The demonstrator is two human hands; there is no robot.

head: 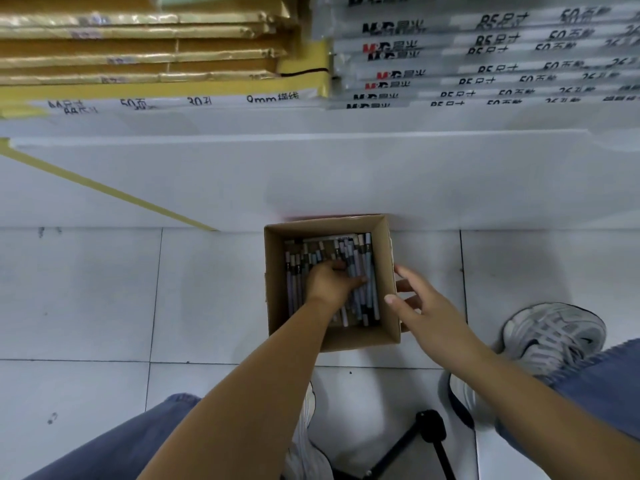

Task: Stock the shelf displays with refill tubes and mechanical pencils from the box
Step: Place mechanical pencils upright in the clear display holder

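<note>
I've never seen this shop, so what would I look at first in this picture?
Most likely the open cardboard box on the white floor tiles in the middle, packed with pastel mechanical pencils. The left hand is inside it and grips a bunch of them, while the right hand is spread open at the box's right wall. Above, stacked paper packs fill the shelf.

The box point(387, 271) is set on the floor point(86, 289), against the foot of the shelf point(311, 174). Inside it the pencils point(365, 271) are gripped by the left hand point(329, 282). The right hand point(426, 306) is held just beside its right wall.
</note>
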